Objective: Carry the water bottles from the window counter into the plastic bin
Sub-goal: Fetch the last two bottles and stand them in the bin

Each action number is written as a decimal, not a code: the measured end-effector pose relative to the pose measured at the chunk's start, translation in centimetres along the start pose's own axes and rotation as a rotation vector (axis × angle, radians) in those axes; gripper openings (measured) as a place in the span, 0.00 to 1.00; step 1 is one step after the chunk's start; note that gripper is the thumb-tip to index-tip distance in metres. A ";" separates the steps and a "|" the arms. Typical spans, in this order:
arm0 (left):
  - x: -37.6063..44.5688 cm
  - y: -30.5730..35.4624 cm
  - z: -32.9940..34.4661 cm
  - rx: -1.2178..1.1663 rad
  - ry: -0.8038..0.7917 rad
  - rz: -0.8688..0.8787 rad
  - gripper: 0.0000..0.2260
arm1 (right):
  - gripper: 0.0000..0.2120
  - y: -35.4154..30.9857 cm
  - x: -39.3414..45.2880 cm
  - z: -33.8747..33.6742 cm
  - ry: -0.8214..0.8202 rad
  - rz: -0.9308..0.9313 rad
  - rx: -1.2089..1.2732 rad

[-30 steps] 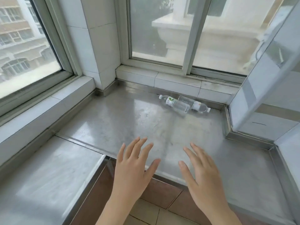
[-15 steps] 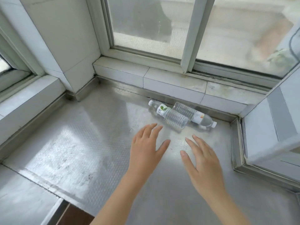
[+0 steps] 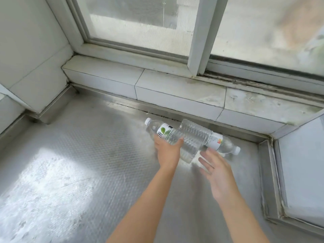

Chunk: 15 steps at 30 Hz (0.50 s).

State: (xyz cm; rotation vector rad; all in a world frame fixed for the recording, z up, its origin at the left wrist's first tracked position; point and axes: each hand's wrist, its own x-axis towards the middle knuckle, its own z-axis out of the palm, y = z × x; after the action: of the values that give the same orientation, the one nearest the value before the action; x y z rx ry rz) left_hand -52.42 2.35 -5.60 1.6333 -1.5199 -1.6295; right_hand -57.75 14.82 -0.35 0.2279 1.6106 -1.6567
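While the left hand (image 3: 167, 151) curls around the near bottle (image 3: 172, 137), the right hand (image 3: 216, 170) hovers open and empty just short of the far bottle (image 3: 208, 135); both lie crosswise on the counter (image 3: 87, 155) beside the window ledge (image 3: 175, 92).

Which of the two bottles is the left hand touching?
The bottle with the green leaf label, cap pointing left; the left hand meets it. The other lies behind it.

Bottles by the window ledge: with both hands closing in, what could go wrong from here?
1. The left hand wraps only part of the leaf-label bottle; smooth plastic may slip.
2. Both bottles lie touching, so lifting one may roll the far bottle along the metal counter.
3. The right hand is open, holding nothing; a rushed grab could knock it away.
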 end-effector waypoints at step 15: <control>4.8 1.1 -1.5 0.211 0.029 0.100 0.51 | 0.30 -2.2 10.2 2.2 0.281 0.312 0.670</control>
State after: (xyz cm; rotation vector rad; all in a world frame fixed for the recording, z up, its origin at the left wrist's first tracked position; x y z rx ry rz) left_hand -52.81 -2.68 -6.55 1.6492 -1.7793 -1.4278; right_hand -65.06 8.40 -4.70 1.0343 1.0737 -1.9124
